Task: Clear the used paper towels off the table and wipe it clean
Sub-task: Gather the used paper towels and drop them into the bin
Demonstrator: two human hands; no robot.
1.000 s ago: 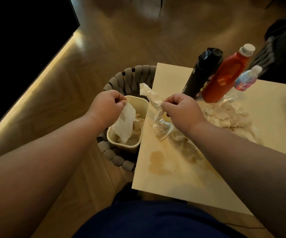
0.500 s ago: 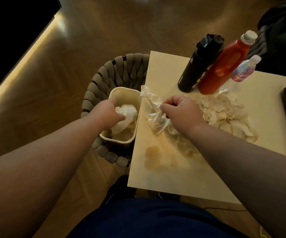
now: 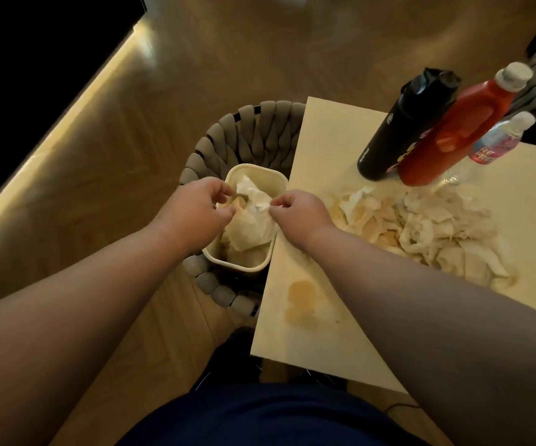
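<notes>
The used paper towels (image 3: 421, 226) heaped on the table (image 3: 324, 130) look damp, limp and very light, likely to tear or trail scraps, so they are best gathered in bunched handfuls from the heap's edge rather than by single corners. The small cream bin (image 3: 237, 268), standing in a woven basket (image 3: 253, 123) beside the table, is already nearly full of wadded towels. Over it the right hand (image 3: 298, 210) has its grip pinching a crumpled towel (image 3: 253, 226), while the left hand (image 3: 195, 207) is loosely curled; whether it holds anything I cannot tell.

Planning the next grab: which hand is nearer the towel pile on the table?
Right. The right hand is at the table edge beside the pile; the left hand is over the bin.
</notes>
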